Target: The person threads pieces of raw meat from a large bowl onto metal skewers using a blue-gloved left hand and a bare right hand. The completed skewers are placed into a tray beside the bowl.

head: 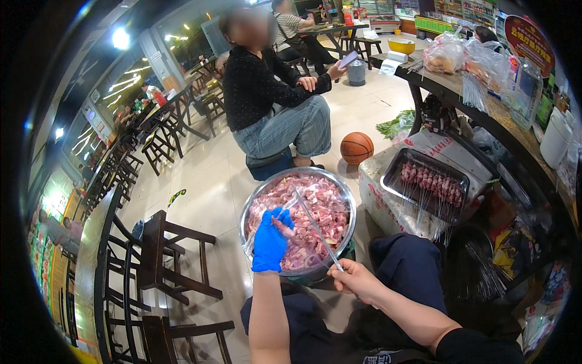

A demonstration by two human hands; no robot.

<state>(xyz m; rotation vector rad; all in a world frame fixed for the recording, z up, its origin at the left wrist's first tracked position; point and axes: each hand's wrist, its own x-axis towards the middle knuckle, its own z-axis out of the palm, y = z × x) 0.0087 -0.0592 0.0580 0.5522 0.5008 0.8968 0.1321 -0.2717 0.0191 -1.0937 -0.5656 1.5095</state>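
A wide steel basin (352, 218) heaped with raw cut meat (318, 193) stands in front of my knees. My left hand (270, 241), in a blue disposable glove, is over the basin's left side. Its fingers pinch a strip of raw meat (283, 228). My right hand (357, 278) is bare and grips the near end of thin metal skewers (320, 232) outside the basin's lower right rim. They slant up and left across the meat; how many there are I cannot tell. Clear plastic film (261, 204) lies along the basin's left edge.
To my right, a black tray (393, 184) of threaded meat skewers (432, 182) rests on a foam box (379, 170). Beyond the basin sits a person (273, 100) with a phone, near a basketball (357, 148). Wooden stools (177, 255) stand left; a cluttered table (500, 98) curves along the right.
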